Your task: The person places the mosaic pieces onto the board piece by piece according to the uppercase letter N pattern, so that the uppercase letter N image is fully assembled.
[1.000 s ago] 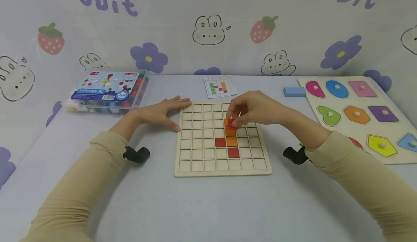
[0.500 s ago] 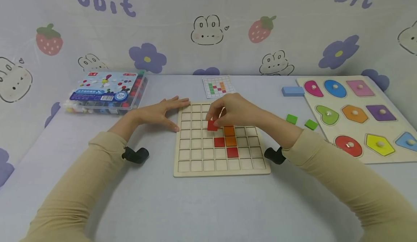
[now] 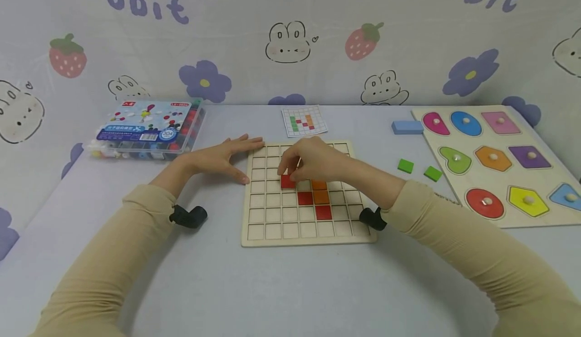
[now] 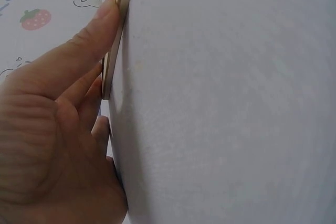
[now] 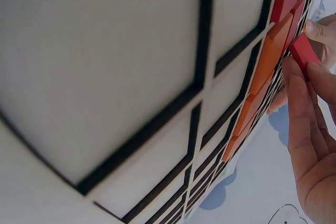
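Observation:
My right hand (image 3: 313,160) pinches a red square tile (image 3: 288,181) between thumb and fingers, over the middle of the wooden grid board (image 3: 268,231). The right wrist view shows that red tile (image 5: 304,53) tilted at the fingertips. Two more red tiles, one of them a red tile (image 3: 305,198) left of the orange column, lie in cells. Orange tiles (image 3: 321,197) fill cells in a column, its upper part hidden by my right hand. My left hand (image 3: 215,159) rests with spread fingers at the board's left edge, its thumb (image 4: 79,51) touching that edge.
Behind the board lies a printed pattern card (image 3: 304,121). Two green tiles (image 3: 405,166) lie to the right, near a knobbed shape puzzle (image 3: 467,175) and a blue block (image 3: 407,127). A clear plastic box (image 3: 147,127) of colored parts stands at the back left.
My right hand has carried the red tile leftward over the board and slightly nearer, uncovering the green tiles on the right. My left hand stays in place.

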{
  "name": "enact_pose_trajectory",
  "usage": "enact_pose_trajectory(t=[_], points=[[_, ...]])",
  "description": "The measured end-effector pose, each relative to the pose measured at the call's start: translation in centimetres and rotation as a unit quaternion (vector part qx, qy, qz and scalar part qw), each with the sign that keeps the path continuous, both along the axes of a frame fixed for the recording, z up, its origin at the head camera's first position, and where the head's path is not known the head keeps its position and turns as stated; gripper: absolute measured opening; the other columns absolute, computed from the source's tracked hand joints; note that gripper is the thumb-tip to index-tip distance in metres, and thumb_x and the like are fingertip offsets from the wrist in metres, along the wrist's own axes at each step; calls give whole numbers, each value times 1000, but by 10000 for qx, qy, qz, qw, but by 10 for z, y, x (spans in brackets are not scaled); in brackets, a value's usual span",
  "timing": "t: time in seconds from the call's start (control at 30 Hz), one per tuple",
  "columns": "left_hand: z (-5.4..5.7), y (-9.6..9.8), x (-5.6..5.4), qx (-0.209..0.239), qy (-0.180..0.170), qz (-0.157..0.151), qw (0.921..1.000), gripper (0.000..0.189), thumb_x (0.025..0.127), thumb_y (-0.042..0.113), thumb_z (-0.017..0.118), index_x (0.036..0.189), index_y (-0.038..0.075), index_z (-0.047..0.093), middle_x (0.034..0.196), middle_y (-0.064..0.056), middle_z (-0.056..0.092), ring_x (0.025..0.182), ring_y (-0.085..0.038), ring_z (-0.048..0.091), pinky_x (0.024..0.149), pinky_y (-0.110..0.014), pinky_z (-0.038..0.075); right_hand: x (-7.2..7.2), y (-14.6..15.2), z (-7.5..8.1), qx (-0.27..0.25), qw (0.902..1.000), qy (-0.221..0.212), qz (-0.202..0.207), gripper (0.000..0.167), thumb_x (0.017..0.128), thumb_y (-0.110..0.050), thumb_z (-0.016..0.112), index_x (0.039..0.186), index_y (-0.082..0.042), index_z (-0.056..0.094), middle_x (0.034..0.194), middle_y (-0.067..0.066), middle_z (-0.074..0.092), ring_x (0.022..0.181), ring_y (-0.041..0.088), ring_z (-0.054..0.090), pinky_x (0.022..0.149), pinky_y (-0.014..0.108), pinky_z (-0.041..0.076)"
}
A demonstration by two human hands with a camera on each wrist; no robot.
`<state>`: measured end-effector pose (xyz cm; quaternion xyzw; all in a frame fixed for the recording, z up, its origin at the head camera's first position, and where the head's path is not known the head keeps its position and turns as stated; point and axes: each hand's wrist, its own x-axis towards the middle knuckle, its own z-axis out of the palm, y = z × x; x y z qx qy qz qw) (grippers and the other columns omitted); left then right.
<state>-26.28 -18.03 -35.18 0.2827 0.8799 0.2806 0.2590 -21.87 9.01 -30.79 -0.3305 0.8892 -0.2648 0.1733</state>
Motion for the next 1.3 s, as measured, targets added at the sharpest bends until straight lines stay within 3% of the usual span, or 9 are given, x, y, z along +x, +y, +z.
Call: enact_pose_trajectory(t=[0.23, 0.4, 0.7, 1.3], points=[[1, 0, 1, 27, 10, -11, 10000, 94, 83, 30, 78, 159, 23, 22, 170, 2, 9, 158, -29, -11, 127, -57, -12, 1, -1, -1, 226, 9997, -49, -49, 18, 87, -5, 72, 101, -15, 77, 87, 1, 71, 83, 15, 58, 74, 24, 49], [2, 0, 1, 30, 15, -6, 10000, 94, 83, 31, 78, 159, 23, 22, 170, 2, 9, 158, -29, -11, 127, -57, -12, 2, -1, -1, 281, 9995, -105, 2, 19, 87, -4, 71, 102, -14, 78, 90, 1, 74, 83, 14, 60, 75, 23, 51], [1, 0, 1, 76, 24, -38, 10000, 95, 82, 31, 79, 159, 22, 23, 170, 2, 10, 158, -29, -11, 127, -57, -11, 4, -4, -1, 403, 9990, 178, -33, 14, 85, -3, 74, 96, -12, 76, 90, 1, 75, 84, 13, 62, 80, 26, 54], [3, 1, 1, 51, 9, -112, 9999, 94, 83, 29, 78, 159, 20, 22, 170, 0, 9, 158, -29, -11, 127, -56, -13, 3, -3, -5, 368, 9992, 161, 65, 16, 84, -1, 73, 97, -10, 76, 92, 2, 74, 87, 13, 64, 82, 25, 56]])
